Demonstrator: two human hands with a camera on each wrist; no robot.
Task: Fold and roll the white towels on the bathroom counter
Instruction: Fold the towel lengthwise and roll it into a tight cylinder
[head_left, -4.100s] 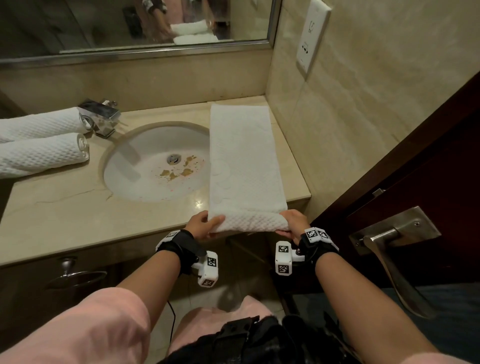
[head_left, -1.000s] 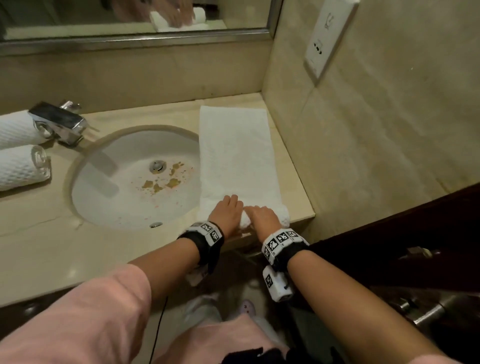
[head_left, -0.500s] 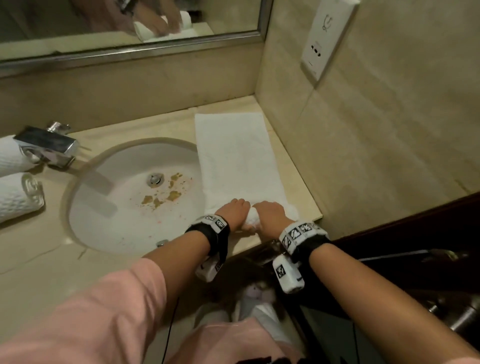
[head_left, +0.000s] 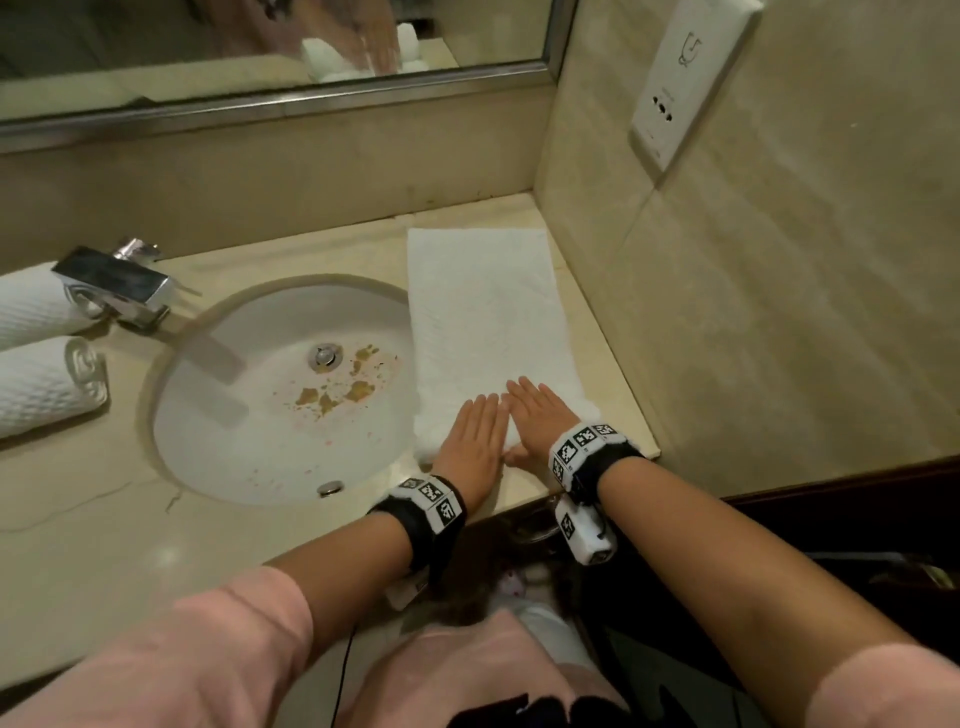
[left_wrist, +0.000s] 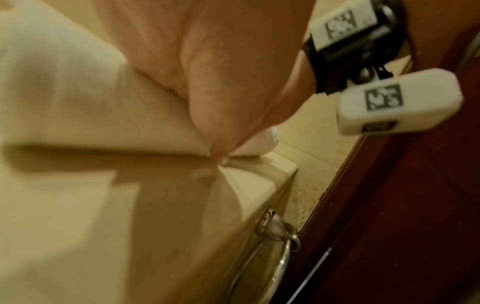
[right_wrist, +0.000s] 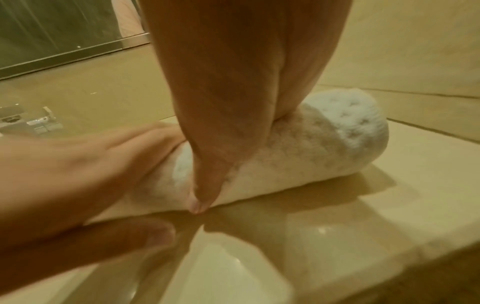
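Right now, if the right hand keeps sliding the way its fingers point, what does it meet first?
Only the flat, unrolled stretch of the towel; beyond the right hand that lane looks free up to the back wall, as far as visible.

Dim, warm yellowish indoor light. The head view is fairly sharp in the middle but stretched at its edges, where straight lines bow. A soft shine sits on the beige counter (head_left: 130, 551), and the faucet (head_left: 111, 283) throws a grey shadow into the sink (head_left: 208, 447). Both wrist views are grainy and amber-tinted, with smeared, out-of-focus skin close to the lens and dark shadows under the towel roll (right_wrist: 311, 156).
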